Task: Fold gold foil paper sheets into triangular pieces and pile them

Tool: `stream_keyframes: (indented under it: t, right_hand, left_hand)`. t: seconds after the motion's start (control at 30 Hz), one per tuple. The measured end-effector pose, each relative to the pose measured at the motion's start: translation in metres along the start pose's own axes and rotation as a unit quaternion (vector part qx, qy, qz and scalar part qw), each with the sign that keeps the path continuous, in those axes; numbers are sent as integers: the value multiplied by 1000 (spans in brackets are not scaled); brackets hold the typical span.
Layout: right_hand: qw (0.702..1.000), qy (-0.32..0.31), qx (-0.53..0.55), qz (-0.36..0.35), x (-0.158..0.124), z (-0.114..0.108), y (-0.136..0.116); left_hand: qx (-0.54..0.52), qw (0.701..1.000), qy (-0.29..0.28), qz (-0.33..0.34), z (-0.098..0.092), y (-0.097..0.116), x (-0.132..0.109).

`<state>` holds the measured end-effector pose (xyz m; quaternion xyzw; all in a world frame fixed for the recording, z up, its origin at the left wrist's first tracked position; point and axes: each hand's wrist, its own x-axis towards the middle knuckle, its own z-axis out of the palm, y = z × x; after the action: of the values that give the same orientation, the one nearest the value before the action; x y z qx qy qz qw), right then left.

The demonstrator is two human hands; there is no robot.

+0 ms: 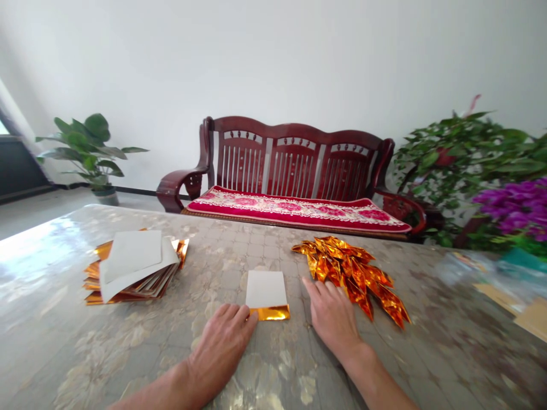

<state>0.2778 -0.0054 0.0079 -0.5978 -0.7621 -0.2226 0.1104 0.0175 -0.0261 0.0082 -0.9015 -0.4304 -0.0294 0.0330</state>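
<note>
A sheet of joss paper [266, 288] lies on the table in front of me, white side up, with its near edge folded over into a shiny gold strip. My left hand [226, 333] rests at the near left corner of this sheet, fingers curled together with thumb and forefinger at the gold fold. To the right of the sheet, my right hand [333, 313] lies on the table, index finger stretched out and touching no paper that I can see. Just beyond its knuckles is a heap of folded gold paper ingots [346, 265]. A fanned stack of joss paper [132, 265] sits at the left.
The table [171, 353] has a glossy patterned cover. At its right side lie clear plastic wrapping [464, 270] and brown cardboard pieces [532, 319], near purple flowers [519, 208]. Behind the table stands a wooden bench [294, 159] with a red cushion, with potted plants on both sides.
</note>
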Motion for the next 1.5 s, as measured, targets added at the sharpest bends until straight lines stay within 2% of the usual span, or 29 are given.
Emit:
stream_keyframes:
  t: [0.17, 0.33, 0.43, 0.53, 0.6, 0.67, 0.8, 0.97, 1.07, 1.13, 1.33, 1.5]
  right_hand:
    - [989, 87, 115, -14, -6, -2, -4]
    - [936, 170, 302, -59, -8, -10, -13]
    - [909, 196, 362, -63, -8, -15, -19]
    - [891, 231, 384, -75, -9, -20, -22]
    - [881, 247, 394, -81, -9, -24, -23]
    - [873, 257, 406, -85, -10, -28, -25]
    - [859, 262, 431, -88, -10, -35, -31]
    - [853, 250, 449, -87, -10, -32, -38]
    - [858, 243, 446, -84, -11, -28, -39]
    - [863, 241, 437, -77, -11, -26, -39]
    - [874, 239, 419, -63, -9, -23, -37]
    - [875, 224, 424, -72, -9, -23, -35]
  left_hand:
    - [-1, 1000, 5, -3, 2, 0, 0]
    - [-7, 1000, 15, -10, 0, 1, 2]
    - [-25, 999, 35, -13, -3, 0, 4]
    - [-85, 993, 72, -33, -4, -2, 6]
    - [-164, 979, 108, -61, -2, -4, 8]
    - [-270, 947, 145, -93, 3, -7, 11]
    - [-468, 852, 178, -157, 13, -8, 20]
    - [-618, 740, 166, -209, 16, -7, 28]
    - [-658, 702, 176, -208, 17, -7, 28]
    - [-650, 706, 191, -207, 18, -7, 27]
    - [-596, 750, 200, -207, 16, -8, 24]
    - [-586, 758, 200, -205, 18, -9, 24]
